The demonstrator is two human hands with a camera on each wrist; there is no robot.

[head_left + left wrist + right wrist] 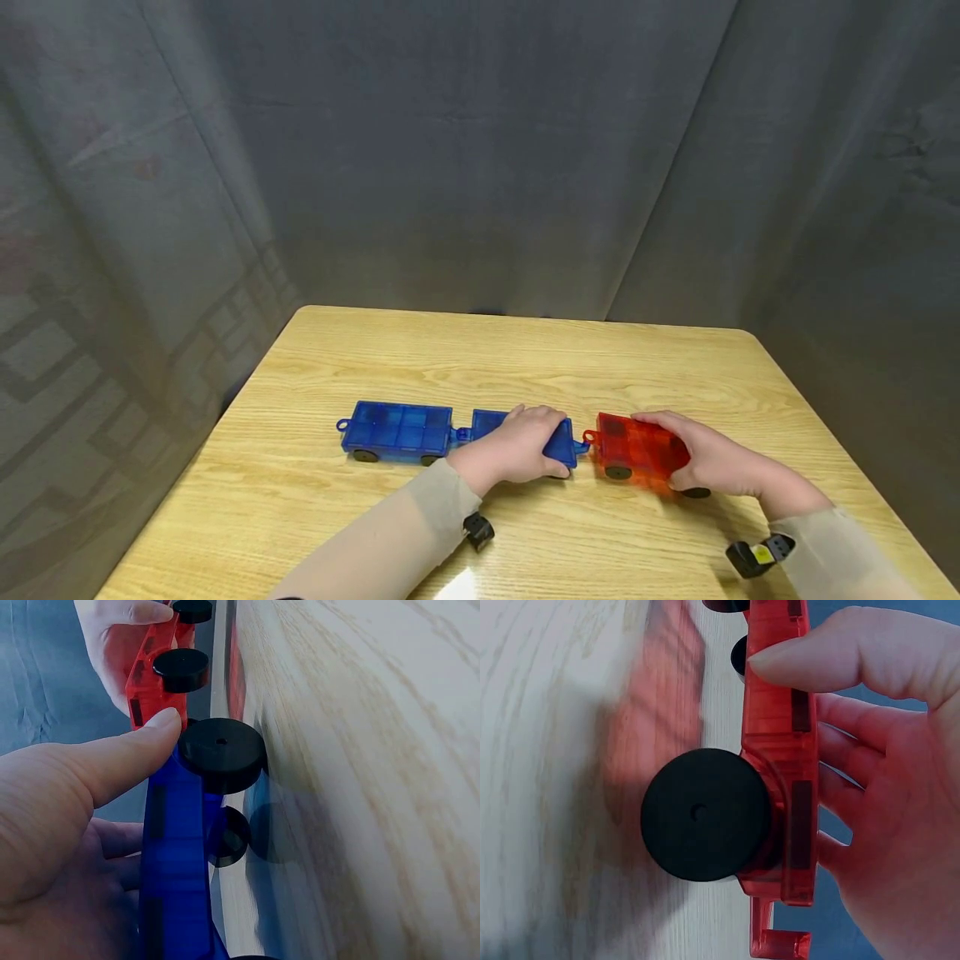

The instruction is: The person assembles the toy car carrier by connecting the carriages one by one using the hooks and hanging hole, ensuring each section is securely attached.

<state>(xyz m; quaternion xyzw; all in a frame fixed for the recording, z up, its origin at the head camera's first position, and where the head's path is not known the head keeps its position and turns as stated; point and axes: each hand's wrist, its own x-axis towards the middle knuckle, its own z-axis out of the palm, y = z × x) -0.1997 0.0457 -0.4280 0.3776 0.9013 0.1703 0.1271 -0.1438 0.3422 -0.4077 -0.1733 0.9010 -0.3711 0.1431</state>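
Three flat, see-through toy train cars with black wheels stand in a row in the head view. My left hand (pixel 517 446) grips the middle blue car (pixel 561 442) across its width, thumb on the near side. My right hand (pixel 712 458) holds the red car (pixel 630 446) by its sides near the right end. The red car's ring (pixel 592 437) overlaps the blue car's hook (pixel 581 447). In the right wrist view, my thumb presses the side of the red car (pixel 769 712), and a hook (pixel 784 943) sticks out from its end.
Another blue car (pixel 397 429) stands at the left, its hook meeting the middle car's ring. All are on a light wooden table (pixel 525 350), with grey cloth (pixel 465 167) hanging behind and at both sides.
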